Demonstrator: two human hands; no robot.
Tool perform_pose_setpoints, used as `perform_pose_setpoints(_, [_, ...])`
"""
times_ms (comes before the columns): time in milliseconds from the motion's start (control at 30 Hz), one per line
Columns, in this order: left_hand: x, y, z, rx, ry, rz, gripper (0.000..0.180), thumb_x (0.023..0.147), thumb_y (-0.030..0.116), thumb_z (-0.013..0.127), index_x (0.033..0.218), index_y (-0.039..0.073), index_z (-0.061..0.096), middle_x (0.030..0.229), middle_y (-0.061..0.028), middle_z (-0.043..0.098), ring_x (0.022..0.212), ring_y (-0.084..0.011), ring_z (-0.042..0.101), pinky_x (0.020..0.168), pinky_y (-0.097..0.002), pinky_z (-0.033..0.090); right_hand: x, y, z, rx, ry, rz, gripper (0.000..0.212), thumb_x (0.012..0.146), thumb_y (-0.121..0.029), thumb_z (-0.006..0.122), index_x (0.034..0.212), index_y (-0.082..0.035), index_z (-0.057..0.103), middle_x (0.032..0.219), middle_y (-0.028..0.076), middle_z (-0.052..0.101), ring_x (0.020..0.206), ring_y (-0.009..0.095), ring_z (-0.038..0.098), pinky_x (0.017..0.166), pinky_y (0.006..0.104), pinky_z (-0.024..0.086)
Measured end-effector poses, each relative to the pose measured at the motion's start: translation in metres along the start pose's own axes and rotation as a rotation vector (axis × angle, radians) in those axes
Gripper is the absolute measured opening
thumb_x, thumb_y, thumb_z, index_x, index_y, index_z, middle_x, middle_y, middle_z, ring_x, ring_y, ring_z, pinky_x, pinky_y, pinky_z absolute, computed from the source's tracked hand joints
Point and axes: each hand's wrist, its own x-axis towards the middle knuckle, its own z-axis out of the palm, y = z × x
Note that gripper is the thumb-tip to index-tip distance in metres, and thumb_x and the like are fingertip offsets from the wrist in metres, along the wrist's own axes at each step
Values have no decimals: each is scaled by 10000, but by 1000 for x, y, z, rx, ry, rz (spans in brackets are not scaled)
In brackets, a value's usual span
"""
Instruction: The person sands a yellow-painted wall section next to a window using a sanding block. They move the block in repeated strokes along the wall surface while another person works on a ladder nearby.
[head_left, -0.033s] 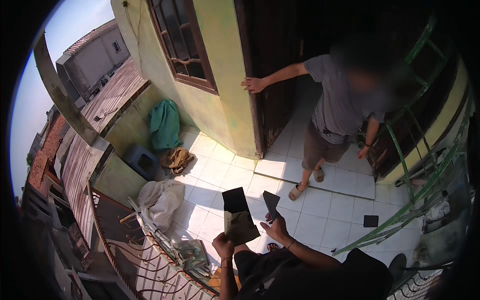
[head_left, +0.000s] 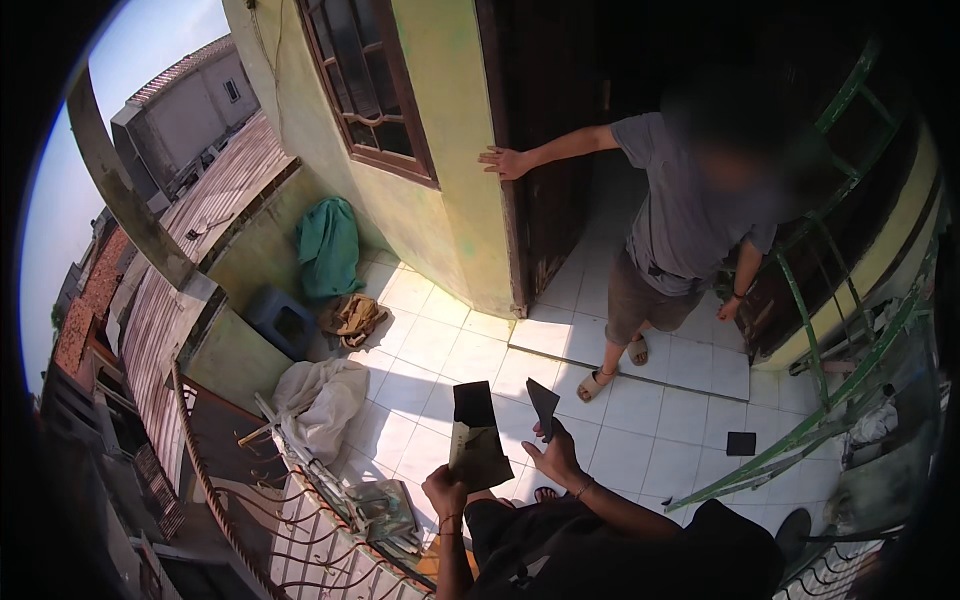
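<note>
In my left hand (head_left: 443, 493) is a stiff-looking black sheet (head_left: 475, 408), gripped at its lower left corner. Its lower half is paler, with a light strip along the left edge. To the right of it, my right hand (head_left: 558, 458) pinches a smaller dark grey piece (head_left: 543, 404), seen at a slant so that it looks like a narrow wedge. The two pieces are apart, held up over the tiled floor in front of my body. Their exact material cannot be made out.
Ahead, a person (head_left: 680, 200) in a grey shirt stands at the doorway, one hand on the wall edge. A dark square piece (head_left: 741, 443) lies on the tiles beside a green metal frame (head_left: 860, 375). At left are a white sack (head_left: 320, 395), blue stool (head_left: 283, 320) and curled railing (head_left: 225, 500).
The black sheet in my left hand has turned slightly, its top edge shifting a little right. My right hand and its piece have barely moved. The person's hand on the wall edge has slid slightly.
</note>
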Motion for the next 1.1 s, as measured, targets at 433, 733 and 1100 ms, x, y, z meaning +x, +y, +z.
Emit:
perform_pose_setpoints(433, [248,-8,-71,455,-465,579,181,785,312,755,842,140,765,753,-141,731,727,-380,720,651,-482,575,189,-114,134,-144,-454,-300,816,797,-171,832,1529,-142,474,1099,175,658,1008,388,654,910,472,512])
perform_pose_setpoints(733, [366,-10,-64,526,-688,805,208,797,347,761,926,184,770,773,-116,733,745,-358,722,657,-473,580,237,-113,178,-124,-382,-1,513,805,-172,816,1244,-8,608,1115,212,689,1063,415,661,909,477,526])
perform_pose_setpoints(1100, [626,173,32,549,-1017,1254,704,961,448,680,1512,55,487,1489,-184,566,1396,-352,516,1140,-465,431,336,-67,127,-92,161,339,356,737,-119,866,1001,-14,652,854,162,731,866,323,749,799,432,571])
